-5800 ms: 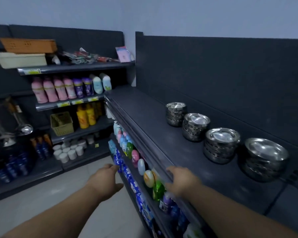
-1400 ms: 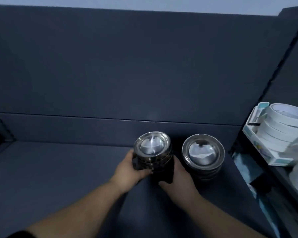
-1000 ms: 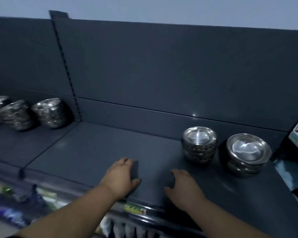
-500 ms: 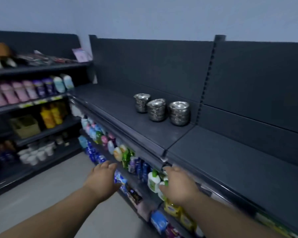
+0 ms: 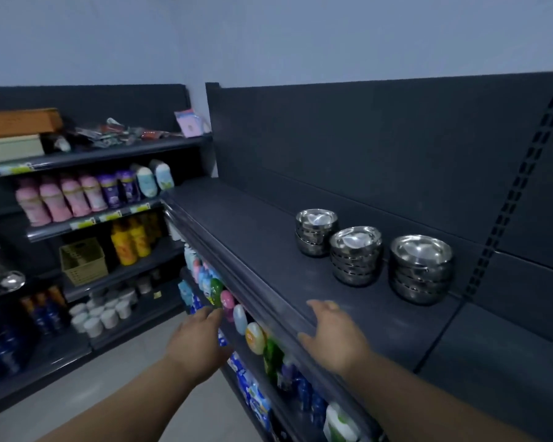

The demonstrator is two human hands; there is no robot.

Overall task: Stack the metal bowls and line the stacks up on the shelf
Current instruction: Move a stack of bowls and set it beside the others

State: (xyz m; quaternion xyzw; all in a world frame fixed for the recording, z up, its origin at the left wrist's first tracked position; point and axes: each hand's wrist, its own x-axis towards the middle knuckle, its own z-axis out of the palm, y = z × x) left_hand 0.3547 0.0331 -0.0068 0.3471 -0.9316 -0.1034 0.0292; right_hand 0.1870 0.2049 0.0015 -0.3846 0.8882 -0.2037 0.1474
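Three stacks of bowls are set on the shelf [image 5: 262, 250] near its back panel: far stack [image 5: 316, 232], middle stack [image 5: 355, 255], near stack [image 5: 421, 269], lined from ten o'clock to four o'clock. The right hand [image 5: 332, 333] is held spread and empty over the front lip; from it the near stack is found at two o'clock, apart. The left hand [image 5: 201, 339], loosely opened and empty, is kept off the shelf, so the right is judged nearer. Top bowls are seen empty, others nested beneath
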